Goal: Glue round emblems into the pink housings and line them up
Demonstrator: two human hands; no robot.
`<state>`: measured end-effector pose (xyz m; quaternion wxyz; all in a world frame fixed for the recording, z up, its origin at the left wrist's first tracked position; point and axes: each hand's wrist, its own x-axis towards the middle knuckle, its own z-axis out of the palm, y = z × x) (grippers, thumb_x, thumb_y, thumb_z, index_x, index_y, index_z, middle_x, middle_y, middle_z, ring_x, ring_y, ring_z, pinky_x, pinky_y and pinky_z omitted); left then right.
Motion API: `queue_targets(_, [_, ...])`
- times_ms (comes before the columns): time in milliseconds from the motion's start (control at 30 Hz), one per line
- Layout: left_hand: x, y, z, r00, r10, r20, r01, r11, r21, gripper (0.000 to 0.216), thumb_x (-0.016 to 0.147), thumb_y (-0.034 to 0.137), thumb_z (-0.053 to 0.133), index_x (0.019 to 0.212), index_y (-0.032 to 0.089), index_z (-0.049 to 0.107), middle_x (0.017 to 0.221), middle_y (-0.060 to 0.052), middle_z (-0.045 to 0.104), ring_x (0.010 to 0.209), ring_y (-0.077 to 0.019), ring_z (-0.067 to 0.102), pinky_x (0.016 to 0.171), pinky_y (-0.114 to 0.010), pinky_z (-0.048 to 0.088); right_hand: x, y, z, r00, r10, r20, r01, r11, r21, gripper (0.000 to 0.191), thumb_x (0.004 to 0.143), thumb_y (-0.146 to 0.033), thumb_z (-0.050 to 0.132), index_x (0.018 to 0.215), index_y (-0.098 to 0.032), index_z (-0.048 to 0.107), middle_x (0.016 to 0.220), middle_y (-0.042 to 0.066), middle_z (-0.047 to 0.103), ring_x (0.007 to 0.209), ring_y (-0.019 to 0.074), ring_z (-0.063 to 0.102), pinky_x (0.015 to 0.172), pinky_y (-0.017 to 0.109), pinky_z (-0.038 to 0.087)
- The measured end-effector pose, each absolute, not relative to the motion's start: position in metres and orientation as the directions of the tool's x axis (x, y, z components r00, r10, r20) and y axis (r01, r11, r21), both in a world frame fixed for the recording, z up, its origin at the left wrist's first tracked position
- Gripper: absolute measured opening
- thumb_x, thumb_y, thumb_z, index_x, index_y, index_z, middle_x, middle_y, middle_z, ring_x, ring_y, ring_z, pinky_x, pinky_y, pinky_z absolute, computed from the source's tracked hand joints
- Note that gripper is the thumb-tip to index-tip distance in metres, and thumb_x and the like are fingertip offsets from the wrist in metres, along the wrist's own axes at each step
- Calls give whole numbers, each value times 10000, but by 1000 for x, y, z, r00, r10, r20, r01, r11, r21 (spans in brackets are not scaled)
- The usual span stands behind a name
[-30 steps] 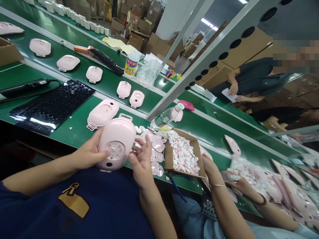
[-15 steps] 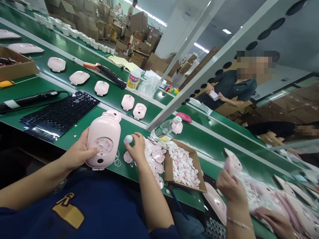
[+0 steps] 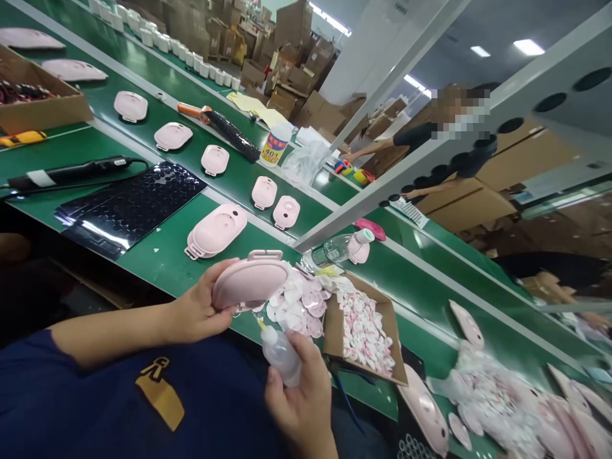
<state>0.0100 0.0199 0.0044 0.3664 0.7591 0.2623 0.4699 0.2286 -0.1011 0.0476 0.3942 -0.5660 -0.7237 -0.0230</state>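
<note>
Pink shell (image 3: 251,284): held up near the table's front edge, gripped in your left hand (image 3: 203,309), tipped since the last look from face-on to nearly edge-on. Your right hand (image 3: 308,389), drawn in from the table, is closed round a squeeze bottle (image 3: 282,357), yellow nozzle (image 3: 261,323) just below the shell; contact unlikely. Seems you're bringing the two together. Loose discs (image 3: 308,299) and box (image 3: 333,325) crowd your right; bare green table (image 3: 160,271) lies leftward.
</note>
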Motion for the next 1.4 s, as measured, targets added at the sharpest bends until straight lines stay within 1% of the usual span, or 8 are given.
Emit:
queue_targets(200, [17,17,8,415,691,592,4,-652,758,867,866,46,589,1585,331,198,1411,-85,532,1226,-233,630,1059,-336,510,229,-108,63,-88,803,589,865,355,-354,415,872,-181,542,1286,-151,568,880,59,709,725,198,667,623,305,553])
queue_targets(367, [16,15,5,412,691,594,41,-666,745,860,876,40,579,1586,330,193,1485,-91,492,1279,-238,599,1110,-349,469,227,-109,70,-113,806,581,871,362,-332,428,888,-170,547,1314,-145,574,831,55,700,711,206,657,606,316,532])
queue_targets(600, [14,10,11,418,724,548,89,-633,769,848,876,99,578,1579,368,188,1486,-76,515,1269,-270,616,1103,-389,496,226,-107,71,-139,808,573,856,389,-342,559,873,-154,569,1428,-190,518,828,52,700,709,223,653,590,333,526])
queue_targets(833, [11,9,10,448,780,438,154,-549,821,884,799,127,626,1570,289,225,1472,-107,544,1264,-301,622,1121,-412,476,224,-106,72,-149,801,579,860,395,-325,564,875,-144,561,1436,-183,516,800,51,686,689,221,643,575,331,515])
queue_targets(967, [14,10,11,446,725,524,101,-623,775,787,872,122,559,1543,321,201,1490,-91,521,1272,-262,619,1108,-370,488,223,-107,73,-135,810,571,865,378,-330,562,881,-158,559,1439,-193,513,798,47,684,683,217,636,561,323,508])
queue_targets(1067, [15,10,12,441,691,572,62,-660,749,801,882,95,544,1542,364,180,1481,-68,527,1271,-239,621,1098,-351,497,223,-108,74,-127,811,571,864,373,-338,560,882,-156,559,1439,-195,514,800,47,687,685,215,637,569,321,513])
queue_targets(1267, [15,8,12,449,806,386,103,-475,874,751,848,210,598,1543,286,325,1445,-83,583,1272,-291,618,1120,-405,490,225,-110,71,-104,817,567,863,357,-356,556,867,-139,567,1419,-201,529,804,44,691,701,218,652,583,324,521])
queue_targets(1400, [14,7,13,442,778,445,59,-521,852,769,848,155,595,1546,325,319,1451,-71,586,1255,-273,635,1115,-397,492,228,-110,69,-109,818,564,862,361,-357,546,869,-154,566,1412,-203,533,829,51,702,702,218,654,578,324,523])
